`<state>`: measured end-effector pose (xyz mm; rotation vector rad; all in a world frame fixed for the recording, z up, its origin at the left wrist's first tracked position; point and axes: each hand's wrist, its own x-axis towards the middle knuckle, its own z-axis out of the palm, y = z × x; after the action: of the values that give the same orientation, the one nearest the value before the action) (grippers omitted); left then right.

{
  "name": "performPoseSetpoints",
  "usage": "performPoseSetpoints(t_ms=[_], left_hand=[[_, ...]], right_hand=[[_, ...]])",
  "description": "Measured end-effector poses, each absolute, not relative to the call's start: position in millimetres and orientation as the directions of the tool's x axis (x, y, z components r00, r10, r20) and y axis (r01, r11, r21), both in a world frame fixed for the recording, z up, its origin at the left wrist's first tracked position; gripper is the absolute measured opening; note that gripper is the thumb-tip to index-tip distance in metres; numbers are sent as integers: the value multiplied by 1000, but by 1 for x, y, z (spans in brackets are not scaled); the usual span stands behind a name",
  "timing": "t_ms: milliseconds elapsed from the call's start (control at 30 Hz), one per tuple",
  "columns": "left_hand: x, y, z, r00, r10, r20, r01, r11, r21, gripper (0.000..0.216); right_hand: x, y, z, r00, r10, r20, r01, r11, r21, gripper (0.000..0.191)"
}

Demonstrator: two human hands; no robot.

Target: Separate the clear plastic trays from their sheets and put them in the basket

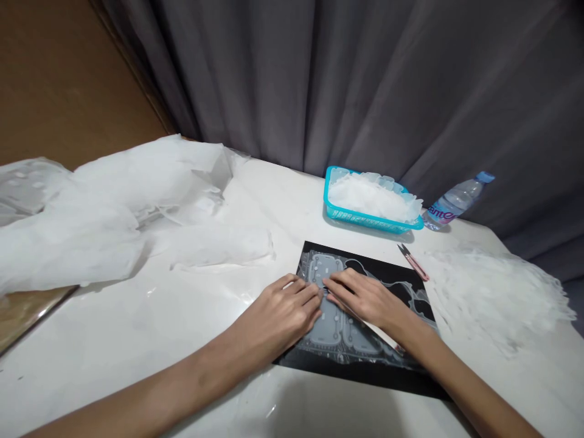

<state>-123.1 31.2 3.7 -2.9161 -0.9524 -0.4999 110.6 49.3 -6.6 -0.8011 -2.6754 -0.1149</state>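
Note:
A clear molded plastic sheet (325, 331) with rounded rectangular panels lies over a black board (365, 372). My left hand (294, 304) rests on the sheet's left part, its fingers bent and pressed together at the plastic. Close beside it, my right hand (358, 295) is closed around a slim pale tool (383, 336), whose rear end sticks out below the palm; its kind does not show. The fingertips of both hands nearly meet, and what lies between them is hidden. Beyond the right hand, cut-out openings and thin plastic strips (408, 289) show against the black board.
Pink-handled thread snips (414, 263) lie by the board's right edge, near a heap of clear plastic scraps (506, 292). A turquoise basket (365, 220) holds translucent pieces. A water bottle (458, 198) leans beside it. White sheets (132, 182) pile up at left, before a grey curtain (274, 73).

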Motion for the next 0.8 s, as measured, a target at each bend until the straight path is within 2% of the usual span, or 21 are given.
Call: performPoseSetpoints(t_ms=[100, 267, 367, 433, 500, 567, 600, 667, 733, 800], left_hand=[[-123, 34, 9, 765, 584, 273, 573, -810, 127, 24], [-124, 36, 19, 760, 625, 180, 594, -780, 198, 22], [-128, 38, 23, 731, 665, 151, 610, -737, 292, 20], [-132, 41, 24, 665, 737, 123, 618, -635, 464, 27], [-134, 47, 24, 563, 824, 61, 559, -434, 706, 37], [-133, 54, 21, 470, 883, -10, 417, -212, 884, 47], [-131, 57, 19, 442, 896, -35, 346, -135, 928, 51], [-128, 61, 11, 419, 906, -56, 261, -61, 963, 44], [-125, 63, 3, 410, 910, -58, 234, -43, 971, 33], [-124, 62, -3, 396, 917, -50, 221, -43, 974, 31]], right_hand=[[109, 61, -2, -712, 583, 392, 582, 802, -134, 26], [125, 101, 21, -372, 760, 533, 683, 613, -397, 22], [138, 103, 39, -219, 828, 515, 654, 517, -552, 19], [137, 89, 50, -247, 873, 420, 597, 479, -644, 18], [129, 70, 59, -406, 875, 264, 515, 457, -725, 17], [120, 55, 67, -587, 802, 110, 427, 422, -800, 15], [118, 50, 69, -655, 754, 51, 389, 395, -832, 17], [116, 49, 72, -726, 688, 6, 334, 359, -872, 22], [120, 56, 71, -689, 722, 64, 318, 380, -869, 23], [123, 65, 64, -560, 806, 192, 370, 450, -813, 38]])
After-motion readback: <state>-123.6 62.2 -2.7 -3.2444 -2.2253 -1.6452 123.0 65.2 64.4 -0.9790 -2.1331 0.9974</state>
